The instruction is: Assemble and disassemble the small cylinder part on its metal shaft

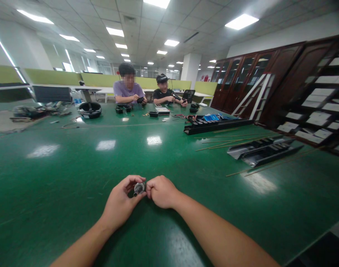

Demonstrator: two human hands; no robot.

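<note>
My left hand (121,198) rests on the green table (74,174) near its front edge, fingers curled round a small silver metal part (139,188). My right hand (162,191) is closed in a fist just to the right of it, its thumb and forefinger pinching the same part's right side. Both forearms lie on the tabletop.
Black trays (262,152) and thin wooden sticks (230,142) lie to the right. A long black tray with blue items (214,124) sits further back. Two people sit at the far side handling small black parts. A black round object (90,109) stands back left. Dark cabinets line the right wall.
</note>
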